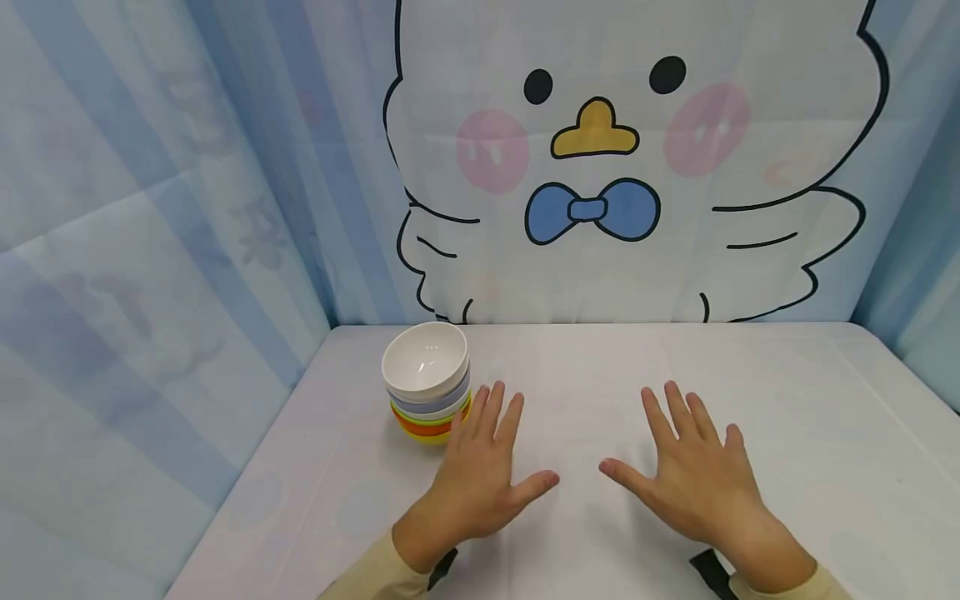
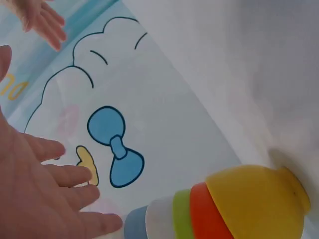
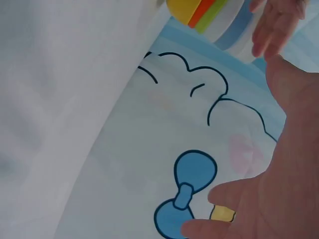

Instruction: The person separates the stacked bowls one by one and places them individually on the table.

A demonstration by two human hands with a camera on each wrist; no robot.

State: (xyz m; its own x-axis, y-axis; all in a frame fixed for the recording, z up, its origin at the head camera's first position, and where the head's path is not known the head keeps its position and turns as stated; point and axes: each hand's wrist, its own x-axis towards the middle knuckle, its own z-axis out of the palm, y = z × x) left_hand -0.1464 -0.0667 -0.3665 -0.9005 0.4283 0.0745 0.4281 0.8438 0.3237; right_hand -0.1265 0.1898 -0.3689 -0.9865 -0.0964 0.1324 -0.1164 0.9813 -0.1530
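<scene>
Can't read any full word, number, brand or label in head, left wrist or right wrist view. Closest to text: yellow letter-like marks [image 2: 14, 90] on the pale blue curtain [image 2: 82, 30]. Visible in left wrist view only, at far left edge. Tilted, blurry, side by side, with a rough U shape on the right. Too unclear for a firm reading; can't tell which letters, or even whether letters at all.
</scene>
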